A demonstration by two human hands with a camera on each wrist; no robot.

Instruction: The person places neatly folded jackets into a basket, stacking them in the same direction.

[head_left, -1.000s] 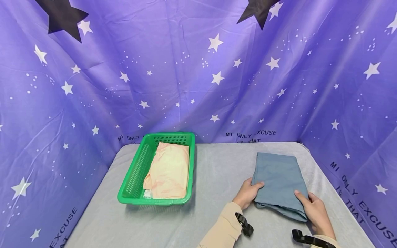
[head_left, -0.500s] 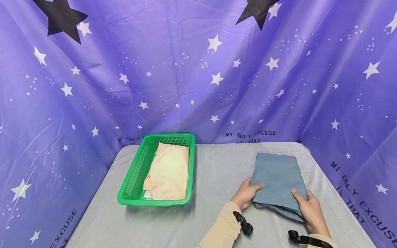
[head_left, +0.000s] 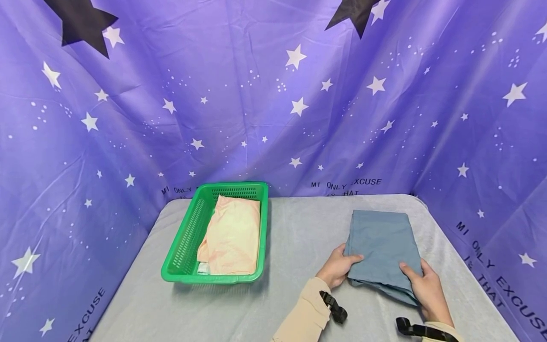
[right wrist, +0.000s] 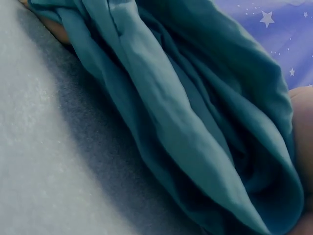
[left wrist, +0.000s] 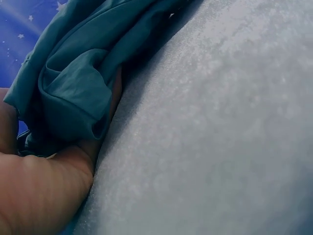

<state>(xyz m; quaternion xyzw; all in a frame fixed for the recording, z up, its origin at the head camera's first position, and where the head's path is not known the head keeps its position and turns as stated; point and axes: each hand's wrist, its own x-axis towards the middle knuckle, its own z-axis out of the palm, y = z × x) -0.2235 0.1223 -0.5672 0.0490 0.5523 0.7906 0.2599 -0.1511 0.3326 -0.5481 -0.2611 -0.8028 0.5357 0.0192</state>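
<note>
A folded blue-grey cloth (head_left: 382,249), probably a garment, lies at the right of the table in the head view. My left hand (head_left: 335,268) grips its left edge, thumb on top and fingers underneath. On the opposite edge my right hand (head_left: 430,290) holds it the same way. Up close, the left wrist view has the cloth (left wrist: 78,93) bunched in layers between the thumb and fingers of the left hand (left wrist: 44,191). Several loose fold layers of the cloth (right wrist: 166,107) fill the right wrist view, beside a sliver of the right hand (right wrist: 303,122).
A green plastic basket (head_left: 170,266) stands on the left of the grey table cover (head_left: 299,237). Inside it is a folded pale pink cloth (head_left: 235,235), with a small whitish piece (head_left: 203,268) by its lower corner. A purple star-printed curtain (head_left: 239,95) encloses the back and sides.
My right hand has shifted slightly left along with the right edge of the cloth. The left hand has moved very little and keeps its hold. The basket stays put.
</note>
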